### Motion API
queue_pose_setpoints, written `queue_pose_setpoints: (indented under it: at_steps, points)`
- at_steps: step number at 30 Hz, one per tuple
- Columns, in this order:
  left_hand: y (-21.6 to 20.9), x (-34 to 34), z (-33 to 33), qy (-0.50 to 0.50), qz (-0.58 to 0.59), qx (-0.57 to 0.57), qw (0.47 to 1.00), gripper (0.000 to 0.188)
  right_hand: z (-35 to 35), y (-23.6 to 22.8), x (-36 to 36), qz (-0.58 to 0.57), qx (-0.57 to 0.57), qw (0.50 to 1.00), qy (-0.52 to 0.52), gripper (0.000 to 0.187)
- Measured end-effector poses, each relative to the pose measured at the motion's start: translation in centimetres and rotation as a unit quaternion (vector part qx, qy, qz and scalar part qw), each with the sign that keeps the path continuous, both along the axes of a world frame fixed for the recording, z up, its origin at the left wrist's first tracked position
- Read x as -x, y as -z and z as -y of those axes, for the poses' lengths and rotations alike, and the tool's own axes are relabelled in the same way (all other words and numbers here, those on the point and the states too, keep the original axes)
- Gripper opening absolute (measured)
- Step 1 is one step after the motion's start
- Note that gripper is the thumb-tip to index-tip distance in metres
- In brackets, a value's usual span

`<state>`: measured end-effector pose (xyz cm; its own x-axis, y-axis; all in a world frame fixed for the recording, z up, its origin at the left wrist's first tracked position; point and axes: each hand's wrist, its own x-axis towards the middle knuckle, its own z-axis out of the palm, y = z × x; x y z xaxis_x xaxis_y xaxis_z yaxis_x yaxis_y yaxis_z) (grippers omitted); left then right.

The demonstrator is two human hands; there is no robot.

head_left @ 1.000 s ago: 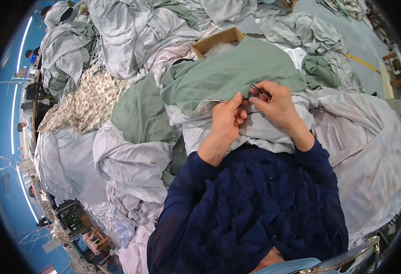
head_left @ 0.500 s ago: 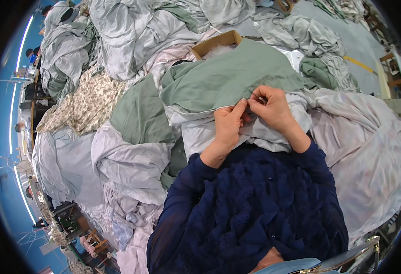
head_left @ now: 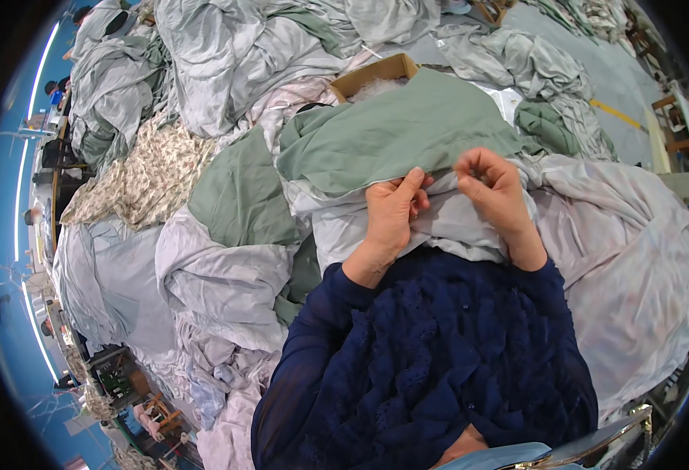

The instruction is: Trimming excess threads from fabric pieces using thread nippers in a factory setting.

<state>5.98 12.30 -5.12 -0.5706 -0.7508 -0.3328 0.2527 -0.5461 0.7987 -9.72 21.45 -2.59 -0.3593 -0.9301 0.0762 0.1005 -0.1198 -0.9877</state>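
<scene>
A sage-green cloth [head_left: 384, 133] with a white underside [head_left: 458, 223] lies spread in front of me, its edge running across toward my hands. My left hand [head_left: 391, 210] pinches that edge between thumb and fingers. To its right, my right hand [head_left: 495, 192] is raised just off the edge with thumb and fingertips drawn together. Whatever sits between those fingertips, perhaps something thin, is too small to make out.
Heaps of pale grey and white fabric [head_left: 227, 63] surround me, with a floral cloth [head_left: 137, 176] at the left. Beyond the green cloth stands an open cardboard box [head_left: 372, 77]. A large pale bundle [head_left: 619, 251] lies at my right.
My right hand has moved away from the left, to the right, off the cloth's edge. My left hand stays on the edge, nearly unmoved.
</scene>
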Motion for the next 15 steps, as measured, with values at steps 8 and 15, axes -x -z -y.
queue_pose_setpoints:
  at_steps: [8,15]
  points:
    - [-0.3,-0.1,0.3,0.007,-0.027,-0.009,1.000,0.019,0.4,0.2,-0.6,-0.280,-0.022,0.956,0.081,0.034]
    - [-1.8,-1.0,-1.0,0.017,0.091,0.209,0.973,0.012,1.9,0.4,0.1,-0.386,0.010,0.915,0.113,0.021]
